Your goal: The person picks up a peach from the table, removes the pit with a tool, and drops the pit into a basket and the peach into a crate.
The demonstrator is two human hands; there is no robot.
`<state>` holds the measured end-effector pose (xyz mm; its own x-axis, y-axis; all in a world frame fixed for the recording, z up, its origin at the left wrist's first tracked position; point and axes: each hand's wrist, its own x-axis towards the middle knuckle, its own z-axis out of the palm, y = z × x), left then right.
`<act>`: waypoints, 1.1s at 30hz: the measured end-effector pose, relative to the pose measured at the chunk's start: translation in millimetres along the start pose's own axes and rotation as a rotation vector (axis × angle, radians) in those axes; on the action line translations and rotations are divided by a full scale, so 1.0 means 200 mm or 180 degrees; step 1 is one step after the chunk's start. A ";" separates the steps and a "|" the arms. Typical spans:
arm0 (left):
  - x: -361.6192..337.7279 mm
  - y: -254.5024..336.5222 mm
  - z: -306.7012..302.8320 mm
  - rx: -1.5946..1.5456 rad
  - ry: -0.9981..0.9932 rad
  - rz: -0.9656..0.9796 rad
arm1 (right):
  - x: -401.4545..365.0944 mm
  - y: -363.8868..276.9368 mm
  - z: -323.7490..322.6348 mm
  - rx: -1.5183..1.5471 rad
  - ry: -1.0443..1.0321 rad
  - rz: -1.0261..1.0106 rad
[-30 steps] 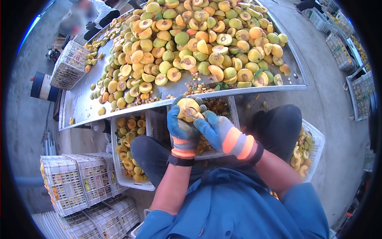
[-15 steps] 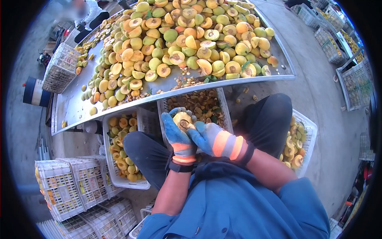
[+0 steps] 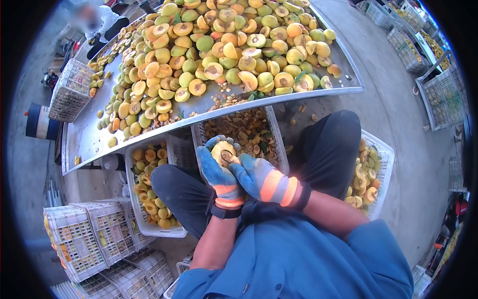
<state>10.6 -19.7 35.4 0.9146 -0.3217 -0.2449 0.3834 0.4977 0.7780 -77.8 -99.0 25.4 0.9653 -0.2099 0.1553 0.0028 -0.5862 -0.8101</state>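
Observation:
My left hand [image 3: 217,172], in a blue-coated, grey and orange knit glove, cups a yellow stone fruit half [image 3: 219,149] with its cut face up. My right hand [image 3: 260,178], gloved alike, is closed with its fingertips against the fruit's cut face. A dark curved loop [image 3: 226,154] shows at the pit hollow, by the right fingertips. Whatever the right fingers grip is mostly hidden. Both hands are above my lap, just in front of a white crate [image 3: 277,134] with brown pits and fruit scraps in it.
A metal table [image 3: 209,97] ahead bears a heap of halved fruit [image 3: 199,60]. Crates of fruit stand by my left leg [image 3: 144,226] and right leg [image 3: 386,174]. Stacked crates [image 3: 94,239] are at lower left. Another person [image 3: 107,22] is at the far left.
The view has shifted slightly, so the table and crates appear a little lower left. My left hand still holds the fruit half; my right hand has turned slightly against its cut face.

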 end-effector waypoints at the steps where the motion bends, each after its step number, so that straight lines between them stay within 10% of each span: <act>1: 0.00 0.00 0.02 -0.0013 0.0010 0.0096 | -0.01 -0.02 -0.01 0.0073 -0.0020 0.0221; 6: -0.01 0.01 0.03 -0.0030 -0.0067 0.0297 | -0.03 -0.07 -0.01 0.0444 -0.0021 0.0729; 21: -0.05 0.05 -0.03 0.0107 -0.0124 -0.0176 | -0.05 0.07 -0.02 0.0055 -0.0477 -0.0720; 24: -0.04 0.02 -0.04 -0.0098 -0.0005 -0.0301 | -0.06 0.13 0.00 0.0056 -0.0756 -0.0541; 27: -0.03 -0.02 -0.08 -0.0005 0.0066 -0.0344 | -0.02 -0.01 -0.10 0.1842 -0.1103 0.0973; 30: -0.02 -0.03 -0.10 0.0031 0.0001 -0.0474 | -0.04 0.06 -0.06 0.1390 -0.0832 0.0074; 33: -0.02 -0.04 -0.11 -0.0044 -0.0144 -0.0619 | -0.02 0.04 -0.07 0.2896 -0.1450 0.1981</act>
<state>7.1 -4.6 16.6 0.8165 -0.4486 -0.3634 0.5543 0.4334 0.7105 -84.5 -113.6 26.1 0.8698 0.1430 -0.4722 -0.4919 0.3264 -0.8072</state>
